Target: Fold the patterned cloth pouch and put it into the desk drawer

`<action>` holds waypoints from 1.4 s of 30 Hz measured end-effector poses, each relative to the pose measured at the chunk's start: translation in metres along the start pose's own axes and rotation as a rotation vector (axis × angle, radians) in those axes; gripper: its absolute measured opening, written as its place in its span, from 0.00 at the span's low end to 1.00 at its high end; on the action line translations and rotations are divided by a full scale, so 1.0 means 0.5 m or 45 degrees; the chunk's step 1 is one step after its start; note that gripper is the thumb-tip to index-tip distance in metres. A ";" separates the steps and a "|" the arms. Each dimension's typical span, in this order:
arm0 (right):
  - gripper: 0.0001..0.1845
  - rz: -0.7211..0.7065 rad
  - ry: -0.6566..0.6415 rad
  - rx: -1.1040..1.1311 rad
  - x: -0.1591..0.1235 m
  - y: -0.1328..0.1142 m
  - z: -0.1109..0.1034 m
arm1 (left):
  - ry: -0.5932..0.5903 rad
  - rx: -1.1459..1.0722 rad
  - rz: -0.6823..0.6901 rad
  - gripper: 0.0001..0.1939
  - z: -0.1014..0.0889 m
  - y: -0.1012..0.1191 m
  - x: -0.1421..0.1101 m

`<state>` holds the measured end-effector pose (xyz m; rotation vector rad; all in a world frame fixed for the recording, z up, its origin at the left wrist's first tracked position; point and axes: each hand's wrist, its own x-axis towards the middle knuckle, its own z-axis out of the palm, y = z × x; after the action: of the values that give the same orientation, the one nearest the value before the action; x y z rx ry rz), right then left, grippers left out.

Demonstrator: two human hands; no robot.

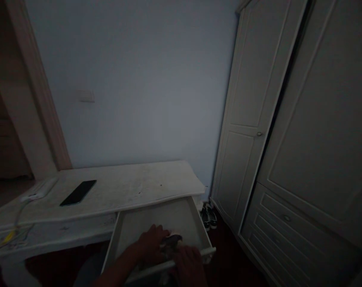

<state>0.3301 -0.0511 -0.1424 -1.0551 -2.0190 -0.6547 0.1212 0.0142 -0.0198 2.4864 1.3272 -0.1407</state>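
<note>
A pulled-out white drawer (157, 215) sits below the desk top. Low inside it, close to its front panel, is a small crumpled bundle (171, 242) in dark and pale tones; it looks like cloth, but the dim light hides its exact kind. My left hand (151, 241) reaches into the drawer with bent fingers closed on the bundle's left side. From the front, my right hand (188, 260) comes over the drawer's edge, its fingers curled against the bundle's right side. Parts of both hands' fingertips are lost in shadow.
On the white desk (133, 179) lie a dark phone (78, 193) and a white power strip (40, 189) with a cable and yellow plug (9, 236). Shoes (209, 216) stand on the floor beside the desk. A white wardrobe (246, 139) rises at the right.
</note>
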 end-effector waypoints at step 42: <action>0.15 0.043 -0.014 0.028 -0.007 -0.033 -0.032 | -0.306 0.103 -0.104 0.37 -0.008 -0.083 -0.089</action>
<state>0.3233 -0.0728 -0.1374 -1.0792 -2.0090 -0.6093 0.0617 0.0017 -0.0152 2.3890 1.3440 -0.5053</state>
